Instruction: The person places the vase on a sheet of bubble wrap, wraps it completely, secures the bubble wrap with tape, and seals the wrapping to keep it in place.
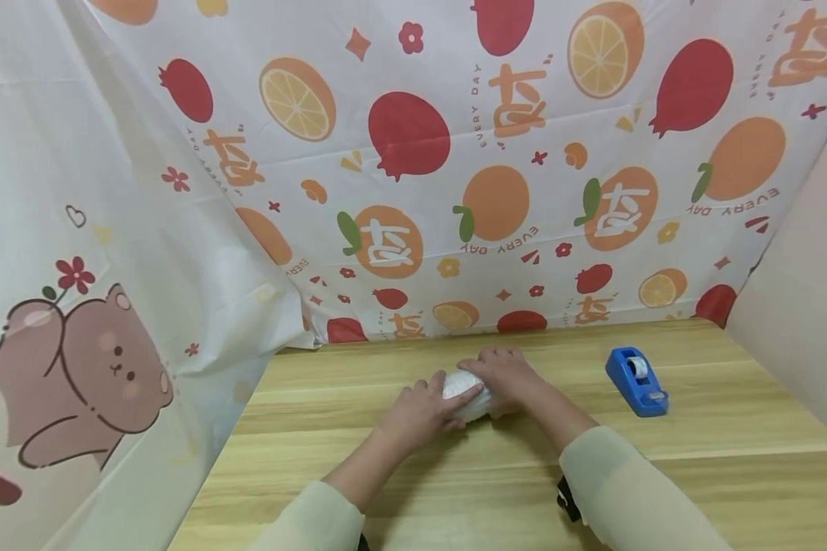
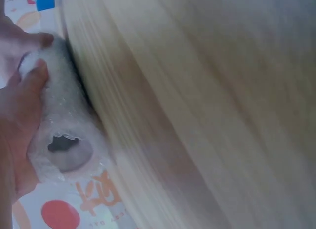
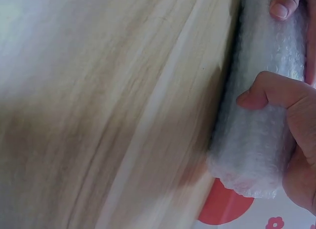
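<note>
A whitish roll of bubble wrap [image 1: 474, 402] lies on the wooden table between both hands. My left hand [image 1: 416, 417] grips its left part, thumb laid along the near side. Around the right part curl the fingers of my right hand [image 1: 506, 379]. In the left wrist view, one end of the bubble-wrap roll [image 2: 64, 105] shows a round opening with a ragged dark gap. The right wrist view has the right thumb [image 3: 259, 93] pressed on the bubbled surface and the left thumb [image 3: 281, 9] farther up. The palms hide the far side.
A blue tape dispenser [image 1: 637, 383] with a roll of tape stands on the table to the right. Behind the wooden table [image 1: 717, 428] hangs a fruit-print cloth [image 1: 413, 229]. A bear-print cloth [image 1: 103, 360] drapes along the left side.
</note>
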The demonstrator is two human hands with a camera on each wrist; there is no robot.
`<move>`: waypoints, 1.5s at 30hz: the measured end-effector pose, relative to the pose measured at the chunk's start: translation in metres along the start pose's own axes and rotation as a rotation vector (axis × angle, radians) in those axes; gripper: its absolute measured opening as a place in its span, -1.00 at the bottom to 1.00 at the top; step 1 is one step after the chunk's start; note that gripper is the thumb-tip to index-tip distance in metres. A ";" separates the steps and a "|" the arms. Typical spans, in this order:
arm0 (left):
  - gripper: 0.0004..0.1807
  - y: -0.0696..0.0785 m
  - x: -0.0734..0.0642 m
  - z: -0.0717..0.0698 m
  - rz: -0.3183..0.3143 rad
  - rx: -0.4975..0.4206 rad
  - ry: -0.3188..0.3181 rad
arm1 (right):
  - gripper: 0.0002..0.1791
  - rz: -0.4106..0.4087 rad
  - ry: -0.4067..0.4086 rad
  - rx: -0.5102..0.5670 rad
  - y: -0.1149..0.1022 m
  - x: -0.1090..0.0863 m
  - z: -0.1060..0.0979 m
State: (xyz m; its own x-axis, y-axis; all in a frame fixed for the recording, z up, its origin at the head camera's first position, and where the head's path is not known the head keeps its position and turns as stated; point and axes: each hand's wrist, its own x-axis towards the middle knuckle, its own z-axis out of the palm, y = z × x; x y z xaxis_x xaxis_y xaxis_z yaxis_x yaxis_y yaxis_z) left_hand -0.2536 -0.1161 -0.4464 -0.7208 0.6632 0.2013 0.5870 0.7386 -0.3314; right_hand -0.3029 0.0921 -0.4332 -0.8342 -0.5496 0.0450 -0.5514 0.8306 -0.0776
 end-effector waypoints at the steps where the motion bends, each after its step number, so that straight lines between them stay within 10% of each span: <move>1: -0.22 0.002 0.001 -0.001 -0.007 0.013 0.002 | 0.08 -0.001 0.011 0.001 0.001 0.000 0.001; 12: -0.33 0.041 0.009 -0.015 -0.241 0.125 -0.079 | -0.08 0.114 0.166 0.095 -0.007 -0.009 0.014; 19: -0.35 0.051 0.018 -0.019 -0.385 0.004 -0.132 | -0.24 0.404 0.336 0.671 -0.003 -0.016 0.005; 25: -0.34 0.061 0.021 -0.022 -0.409 0.000 -0.164 | -0.13 0.527 0.276 1.101 -0.006 -0.022 0.015; 35: -0.35 0.084 0.020 -0.035 -0.314 -0.038 -0.179 | 0.03 0.494 0.351 1.339 -0.018 -0.014 0.032; 45: -0.39 0.049 0.006 -0.062 -0.260 -0.875 -0.238 | 0.00 0.533 0.247 1.475 -0.011 -0.027 0.035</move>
State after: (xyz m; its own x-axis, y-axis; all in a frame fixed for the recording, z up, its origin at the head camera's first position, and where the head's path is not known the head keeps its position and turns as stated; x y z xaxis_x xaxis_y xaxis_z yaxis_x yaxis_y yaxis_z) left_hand -0.2061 -0.0686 -0.4042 -0.8679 0.4938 -0.0540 0.3954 0.7525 0.5268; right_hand -0.2742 0.0943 -0.4681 -0.9833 -0.0868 -0.1597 0.1584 0.0224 -0.9871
